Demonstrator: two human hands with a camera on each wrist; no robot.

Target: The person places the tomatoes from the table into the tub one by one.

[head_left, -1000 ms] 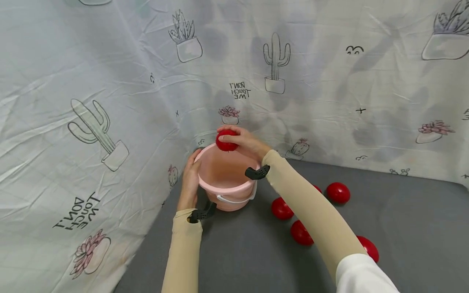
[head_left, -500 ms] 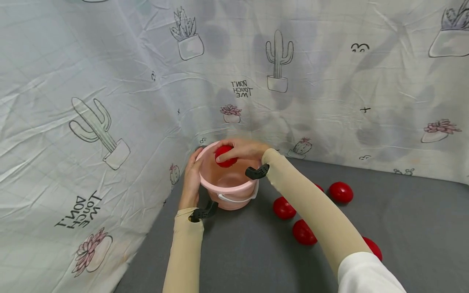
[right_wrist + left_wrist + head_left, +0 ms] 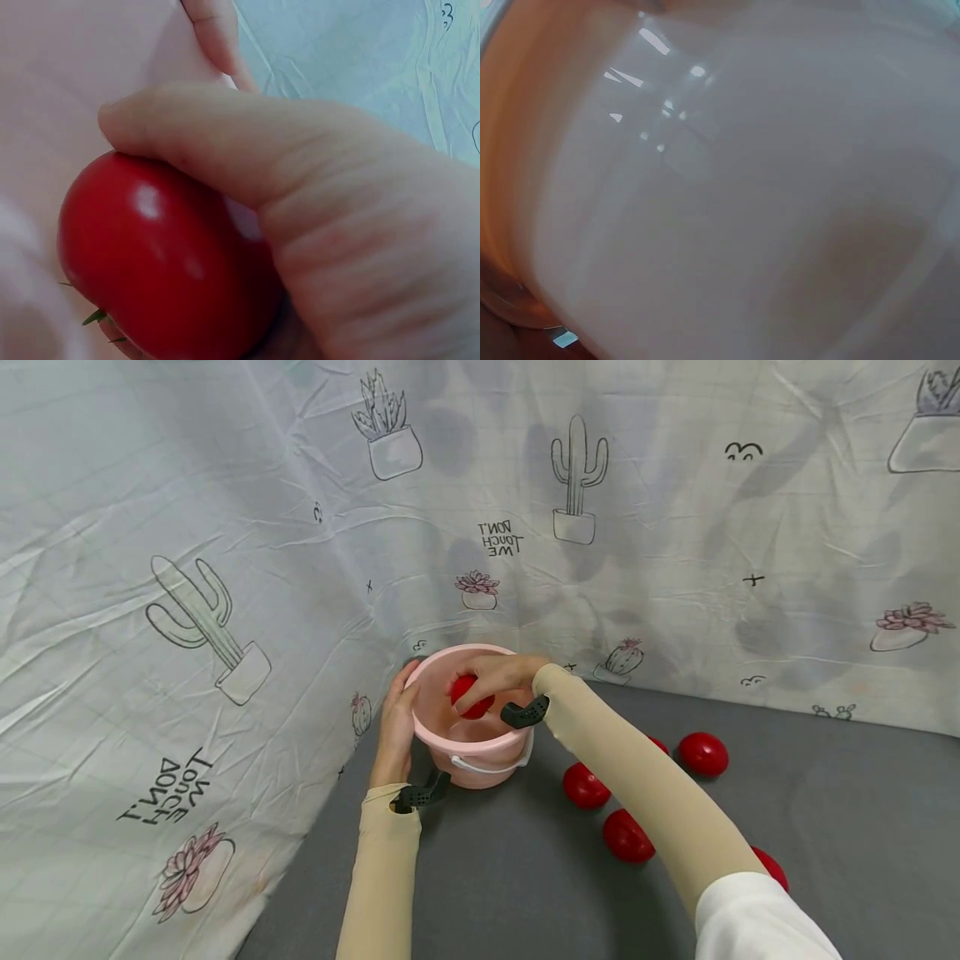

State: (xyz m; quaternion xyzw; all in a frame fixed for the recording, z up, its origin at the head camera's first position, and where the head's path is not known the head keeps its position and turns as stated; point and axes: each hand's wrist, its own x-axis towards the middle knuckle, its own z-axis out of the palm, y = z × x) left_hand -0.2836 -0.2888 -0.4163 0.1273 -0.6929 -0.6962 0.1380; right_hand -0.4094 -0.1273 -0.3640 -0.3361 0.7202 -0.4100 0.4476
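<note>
A pink bucket [image 3: 442, 745] with a white handle stands on the grey table in the head view. My left hand [image 3: 392, 731] holds its left side, with the thumb up at the rim. Inside the bucket's mouth, below the rim, my right hand [image 3: 501, 674] grips a red tomato [image 3: 471, 698]. The right wrist view shows this tomato [image 3: 165, 255] close up, with green stem bits at its lower end and the thumb lying across it. Only the bucket's glossy wall [image 3: 705, 202] fills the left wrist view; the left fingers can hardly be made out there.
Several more tomatoes lie on the table right of the bucket, among them a near tomato [image 3: 627, 836] and a far tomato [image 3: 703, 754]; the right sleeve [image 3: 637, 777] partly covers some. A cactus-print cloth [image 3: 660, 543] hangs behind and to the left, close to the bucket.
My right hand has lowered the tomato from above the bucket's far rim down into its mouth. My left hand has stayed on the bucket's side. The head view has shifted slightly.
</note>
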